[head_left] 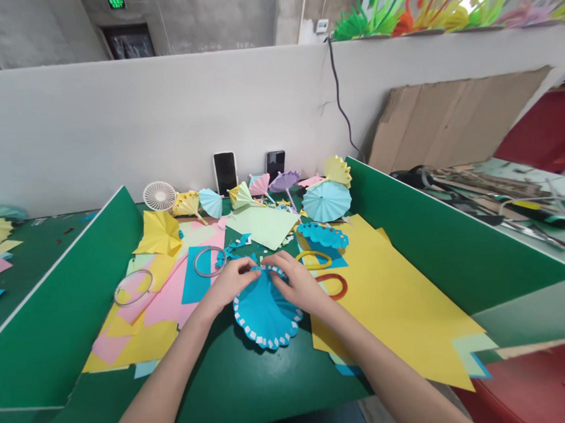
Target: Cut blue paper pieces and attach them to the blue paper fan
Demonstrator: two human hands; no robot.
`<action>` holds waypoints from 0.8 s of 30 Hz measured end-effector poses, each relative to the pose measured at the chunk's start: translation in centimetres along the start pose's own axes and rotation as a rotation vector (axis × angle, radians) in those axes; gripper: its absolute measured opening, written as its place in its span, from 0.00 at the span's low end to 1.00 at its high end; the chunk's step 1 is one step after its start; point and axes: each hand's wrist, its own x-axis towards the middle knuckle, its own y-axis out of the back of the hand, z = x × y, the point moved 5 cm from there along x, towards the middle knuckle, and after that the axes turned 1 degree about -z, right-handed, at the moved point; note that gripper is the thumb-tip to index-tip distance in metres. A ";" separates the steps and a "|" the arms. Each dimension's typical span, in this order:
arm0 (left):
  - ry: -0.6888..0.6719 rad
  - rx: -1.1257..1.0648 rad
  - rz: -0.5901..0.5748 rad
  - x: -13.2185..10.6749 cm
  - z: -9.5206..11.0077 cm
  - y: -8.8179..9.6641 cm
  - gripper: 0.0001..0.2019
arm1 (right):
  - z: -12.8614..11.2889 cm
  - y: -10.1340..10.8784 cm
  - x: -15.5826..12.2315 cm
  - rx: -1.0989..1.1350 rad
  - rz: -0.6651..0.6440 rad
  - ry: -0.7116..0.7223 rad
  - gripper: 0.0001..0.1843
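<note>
A round blue paper piece point(264, 311) with a scalloped edge dotted with white squares lies on the green table point(216, 381) in front of me. My left hand point(232, 283) pinches its upper left edge, fingers closed on the paper. My right hand point(296, 282) presses and grips its upper right edge. The two hands nearly meet at the top of the piece. A second scalloped blue piece point(323, 234) lies just beyond my right hand.
Yellow sheets point(403, 306), pink sheets point(166, 301) and a light green sheet point(264, 225) cover the table. Tape rings point(209, 262) point(133, 287) point(332, 286), small paper umbrellas point(326, 200), a small fan point(159, 195) and two phones point(225, 172) stand behind. Green dividers point(437, 240) flank both sides.
</note>
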 end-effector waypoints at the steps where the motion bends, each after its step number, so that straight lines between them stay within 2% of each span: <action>1: -0.003 0.003 0.003 0.0 0.0 0.0 0.07 | -0.1 0.0 0.0 -0.022 0.000 -0.001 0.13; 6: -0.016 0.004 0.004 -0.1 0.1 0.0 0.06 | -0.3 0.2 -0.1 -0.111 0.038 0.029 0.13; 14: -0.007 0.024 0.013 0.1 -0.3 0.1 0.07 | -0.9 0.1 -0.2 -0.324 0.064 0.156 0.15; 24: 0.137 -0.187 0.040 -0.2 -0.6 0.3 0.06 | -1.3 0.1 -0.3 -0.405 0.109 0.221 0.16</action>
